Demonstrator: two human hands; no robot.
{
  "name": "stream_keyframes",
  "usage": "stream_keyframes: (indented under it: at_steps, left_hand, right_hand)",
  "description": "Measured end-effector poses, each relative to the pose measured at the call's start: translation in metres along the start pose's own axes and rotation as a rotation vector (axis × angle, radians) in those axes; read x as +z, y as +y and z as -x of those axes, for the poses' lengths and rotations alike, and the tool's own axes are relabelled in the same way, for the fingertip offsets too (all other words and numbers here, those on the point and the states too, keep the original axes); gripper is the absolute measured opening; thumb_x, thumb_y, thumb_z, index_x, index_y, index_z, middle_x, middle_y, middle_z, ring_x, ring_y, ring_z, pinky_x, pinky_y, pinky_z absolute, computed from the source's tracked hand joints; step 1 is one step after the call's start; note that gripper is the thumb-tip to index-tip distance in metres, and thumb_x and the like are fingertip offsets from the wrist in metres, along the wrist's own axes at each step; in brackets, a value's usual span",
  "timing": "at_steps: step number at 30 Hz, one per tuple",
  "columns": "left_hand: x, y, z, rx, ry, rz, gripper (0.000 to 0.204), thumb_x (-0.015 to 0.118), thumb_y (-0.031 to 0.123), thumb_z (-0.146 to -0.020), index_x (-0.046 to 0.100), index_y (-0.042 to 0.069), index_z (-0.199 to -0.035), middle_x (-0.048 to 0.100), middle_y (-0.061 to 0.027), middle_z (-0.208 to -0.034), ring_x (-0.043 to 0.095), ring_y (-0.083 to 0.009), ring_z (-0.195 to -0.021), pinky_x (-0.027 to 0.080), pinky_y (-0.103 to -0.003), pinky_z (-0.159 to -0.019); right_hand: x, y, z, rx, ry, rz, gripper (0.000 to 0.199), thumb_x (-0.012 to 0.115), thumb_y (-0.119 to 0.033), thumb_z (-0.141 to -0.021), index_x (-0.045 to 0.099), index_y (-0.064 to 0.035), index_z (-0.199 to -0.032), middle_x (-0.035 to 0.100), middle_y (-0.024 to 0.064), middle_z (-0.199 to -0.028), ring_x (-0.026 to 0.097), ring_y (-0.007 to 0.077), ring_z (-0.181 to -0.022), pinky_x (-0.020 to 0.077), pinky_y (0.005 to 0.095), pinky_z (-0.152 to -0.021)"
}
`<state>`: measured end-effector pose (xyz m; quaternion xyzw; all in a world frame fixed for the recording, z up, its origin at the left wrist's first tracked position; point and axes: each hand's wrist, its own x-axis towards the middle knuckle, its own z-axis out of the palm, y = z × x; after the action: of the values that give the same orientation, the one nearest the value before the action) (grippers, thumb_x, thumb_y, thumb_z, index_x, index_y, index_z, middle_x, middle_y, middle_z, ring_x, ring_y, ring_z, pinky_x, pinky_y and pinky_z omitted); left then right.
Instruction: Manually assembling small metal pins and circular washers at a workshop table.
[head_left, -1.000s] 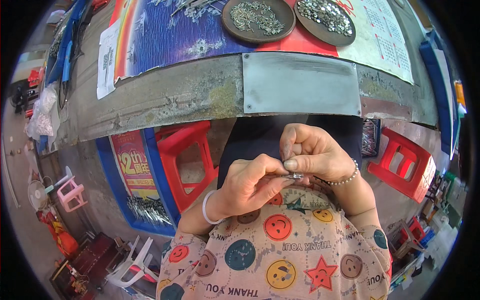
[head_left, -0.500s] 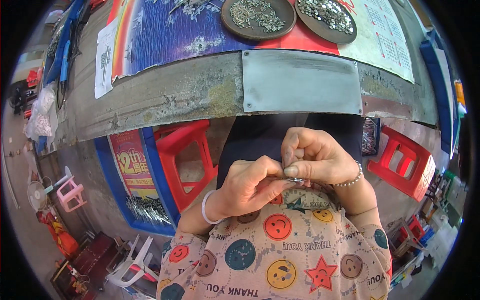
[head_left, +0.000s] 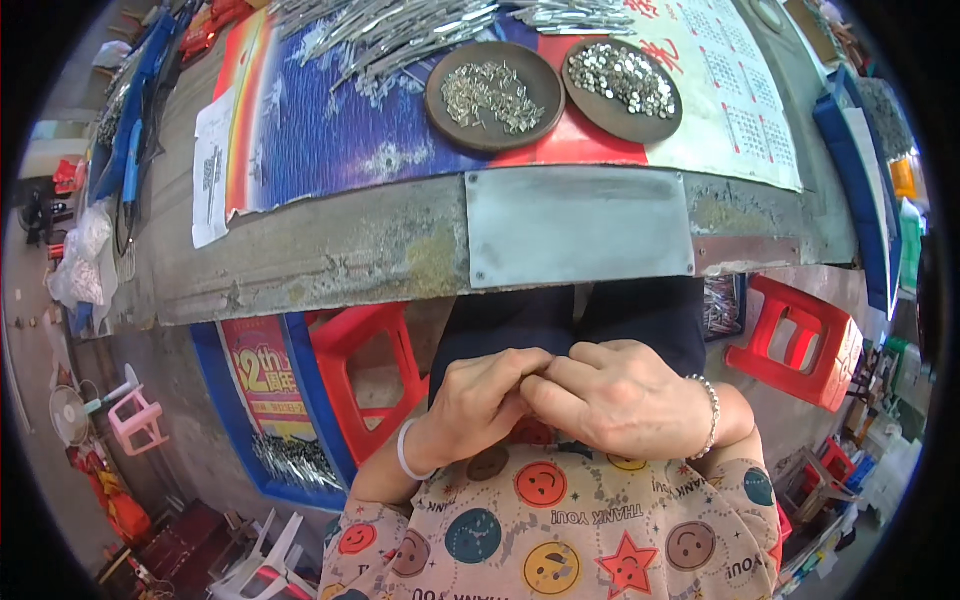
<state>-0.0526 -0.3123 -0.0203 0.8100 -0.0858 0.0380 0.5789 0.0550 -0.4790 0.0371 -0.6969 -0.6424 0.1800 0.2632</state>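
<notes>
My left hand (head_left: 474, 398) and my right hand (head_left: 622, 402) meet in front of my chest, just off the bench's front edge. Both are closed, fingers curled inward and touching at the tips. Their backs hide whatever is pinched between them. On the bench beyond lie two round brown dishes: the left dish (head_left: 439, 118) holds small metal pins, the right dish (head_left: 597, 121) small shiny metal discs. Behind them is a heap of long slim metal pieces (head_left: 400, 35).
A pale metal plate (head_left: 580, 228) is screwed to the bench edge (head_left: 330, 260). Red stools (head_left: 335, 365) stand under the bench and at the right (head_left: 835, 370). A blue tray (head_left: 222, 390) with metal pieces sits low at the left. Another blue tray (head_left: 850, 180) flanks the bench's right side.
My right hand has rolled over, its back now upward, covering the small shiny metal piece seen between my fingertips before. The view has tilted up, showing more of the bench top.
</notes>
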Motion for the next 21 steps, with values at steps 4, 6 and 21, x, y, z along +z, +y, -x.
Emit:
stream_keyframes:
  at_steps: [4,6,21]
  left_hand:
    - [0.003,0.001,-0.006,0.072,0.085,-0.077,0.044,0.063,-0.009,-0.068,0.056,-0.003,-0.111,0.064,-0.0148,-0.08,0.066,-0.0286,-0.07,0.052,-0.033,-0.06]
    - [0.003,0.001,-0.01,0.073,0.086,-0.047,0.036,0.063,-0.009,-0.072,0.057,-0.004,-0.107,0.064,-0.0149,-0.08,0.066,-0.0281,-0.067,0.051,-0.033,-0.057]
    - [0.011,0.0,0.006,-0.133,0.09,0.304,0.015,0.054,-0.005,-0.09,0.056,-0.004,-0.105,0.064,-0.0089,-0.086,0.064,-0.011,-0.076,0.049,-0.021,-0.064]
  right_hand:
    - [-0.005,0.007,0.002,0.064,0.105,-0.129,0.029,0.063,-0.011,-0.073,0.051,-0.0017,-0.098,0.054,0.0082,-0.078,0.058,0.0236,-0.067,0.0468,0.0327,-0.057]
    - [-0.011,0.013,0.003,0.11,0.132,-0.214,0.031,0.065,-0.011,-0.074,0.051,-0.0017,-0.1,0.054,0.0097,-0.08,0.058,0.0262,-0.07,0.0475,0.0344,-0.059]
    - [-0.068,0.122,0.001,0.459,0.409,0.645,0.028,0.067,-0.022,-0.079,0.061,-0.0056,-0.101,0.056,0.0095,-0.101,0.051,0.0266,-0.103,0.0346,0.0381,-0.095]
